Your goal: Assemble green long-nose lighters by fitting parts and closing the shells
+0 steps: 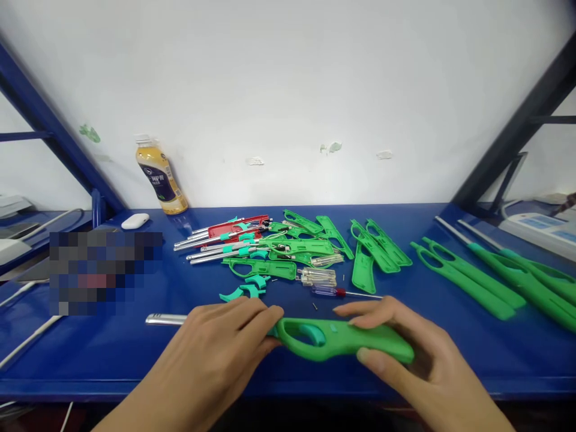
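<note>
A green long-nosed gas lighter [333, 342] lies across both hands above the table's front edge, with its teal trigger [313, 335] showing in the loop. My left hand [229, 342] is closed round the neck, and the silver tube pokes out to its left. At the other end, my right hand [405, 342] grips the handle between thumb and fingers. Just beyond lie a screwdriver [330, 291] with a clear purple and red handle, loose teal triggers [245, 289] and clear fuel tanks [317, 276].
Behind sits a pile of silver lighter tubes [225, 246] with red and green shells. More green shell halves [378, 246] lie to its right. Far right are closed lighters [517, 270] and shells [468, 279]. A yellow bottle [159, 177] and a white case [135, 221] stand back left.
</note>
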